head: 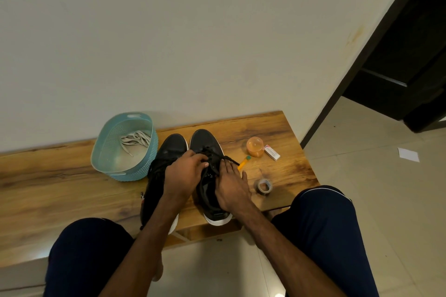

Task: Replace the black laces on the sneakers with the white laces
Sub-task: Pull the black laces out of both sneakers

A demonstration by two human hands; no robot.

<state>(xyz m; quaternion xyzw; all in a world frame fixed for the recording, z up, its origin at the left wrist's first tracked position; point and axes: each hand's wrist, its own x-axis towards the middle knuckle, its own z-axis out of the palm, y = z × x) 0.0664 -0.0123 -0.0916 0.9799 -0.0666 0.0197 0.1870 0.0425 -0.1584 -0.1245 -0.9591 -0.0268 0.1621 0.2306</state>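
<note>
black laces pinched by left hand, beside right hand.

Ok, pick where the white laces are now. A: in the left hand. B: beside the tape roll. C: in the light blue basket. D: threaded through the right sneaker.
C: the white laces lie loose inside the light blue basket, beside the left sneaker; the left hand pinches only the black lace.

Legible text: none.
Reddish print on the small white box, 3 o'clock end of the tabletop, too small to read; pale mark on the tongue of the sneaker at its 9 o'clock is illegible.
</note>
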